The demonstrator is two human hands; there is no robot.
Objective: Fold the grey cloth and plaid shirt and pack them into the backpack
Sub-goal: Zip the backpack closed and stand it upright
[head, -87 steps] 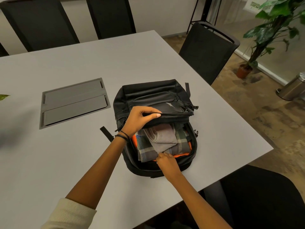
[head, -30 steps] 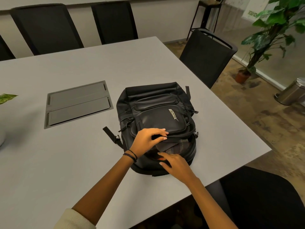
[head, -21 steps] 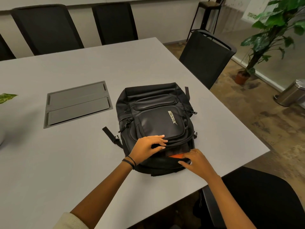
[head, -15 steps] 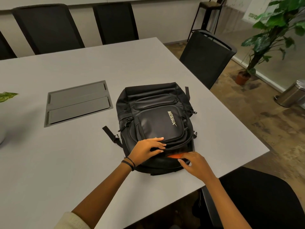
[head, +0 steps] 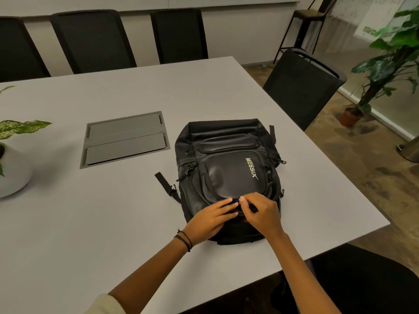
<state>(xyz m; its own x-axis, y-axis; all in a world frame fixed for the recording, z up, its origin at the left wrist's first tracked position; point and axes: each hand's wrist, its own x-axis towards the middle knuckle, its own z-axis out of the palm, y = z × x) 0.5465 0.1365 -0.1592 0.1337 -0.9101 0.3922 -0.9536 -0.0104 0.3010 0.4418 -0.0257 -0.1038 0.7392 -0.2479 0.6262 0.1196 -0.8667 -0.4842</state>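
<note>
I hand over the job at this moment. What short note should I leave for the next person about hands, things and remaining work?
Left hand: flat on the near end of the backpack, pressing the flap down.
Right hand: pinches the flap's edge there, probably to zip it.
Grey cloth, plaid shirt: not in view, not on the table; presumably packed inside.
Left to do: close the opening; an orange sliver shows.

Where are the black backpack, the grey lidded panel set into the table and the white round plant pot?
black backpack (head: 226,175): head view, on its smooth front pocket.
grey lidded panel (head: 127,150): head view, on its nearer lid.
white round plant pot (head: 11,175): head view, on its rounded side.
</note>
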